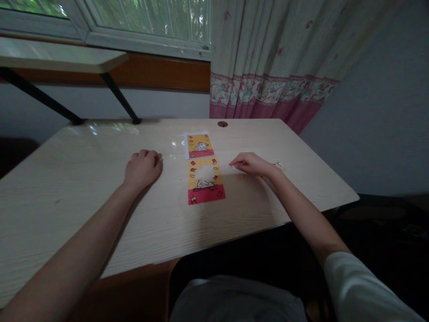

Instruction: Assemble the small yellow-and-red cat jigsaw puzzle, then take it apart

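In the head view, a partly filled puzzle picture [207,193] in yellow and red lies on the desk [167,232], a pale, irregular patch breaking its upper middle. At its twelve o'clock, with the near edge touching or almost touching it, lies a smaller picture card [201,153] with a white margin and a similar drawing. The small printed marks on both are too tiny to make out as writing or pictures.

The right hand [250,164] is at the puzzle's two o'clock, thumb and fingers brought close together; whether they pinch a piece cannot be told. Loose pieces [279,165] lie near three o'clock, partly hidden by the wrist. The left hand [142,169] rests at nine o'clock, loosely curled; its palm is hidden, so its hold cannot be told. The window [147,22], towards eleven o'clock, is cut off by the upper edge.
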Demonstrator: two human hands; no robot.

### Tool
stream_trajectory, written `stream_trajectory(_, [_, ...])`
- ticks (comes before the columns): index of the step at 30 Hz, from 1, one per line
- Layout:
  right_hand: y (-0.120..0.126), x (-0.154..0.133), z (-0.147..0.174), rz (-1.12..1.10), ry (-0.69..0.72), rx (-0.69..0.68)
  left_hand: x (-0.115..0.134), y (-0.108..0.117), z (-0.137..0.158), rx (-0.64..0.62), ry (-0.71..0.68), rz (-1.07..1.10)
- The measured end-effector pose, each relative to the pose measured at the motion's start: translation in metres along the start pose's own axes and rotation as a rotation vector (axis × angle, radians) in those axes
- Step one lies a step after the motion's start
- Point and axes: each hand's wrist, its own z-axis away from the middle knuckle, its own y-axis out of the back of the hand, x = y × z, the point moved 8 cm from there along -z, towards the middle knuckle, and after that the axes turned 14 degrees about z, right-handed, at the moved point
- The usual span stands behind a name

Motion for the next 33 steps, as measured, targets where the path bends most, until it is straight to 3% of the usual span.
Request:
stream_trajectory(5, [0.0016,0.0001,0.0010,0.046,0.016,0.013,0.0073,0.0041,0.0044,-0.010,-0.048,0.005])
stream_trajectory(17, [-0.0057,-0.0009,-0.0043,0.074,-0.021,0.043,0.0026,0.0011,0.0005,-0.035,-0.006,-0.028])
stream_trajectory(28, [-0.0005,-0.0046,0.0004,0.047,0.124,0.020,0.0003,-0.0023,-0.0003,0.003,-0.016,0.037])
stream_trajectory(33, [-0.0002,-0.0046,-0.0004,0.046,0.057,-0.002,0.0073,0.0018,0.0017,0.033,-0.039,0.073])
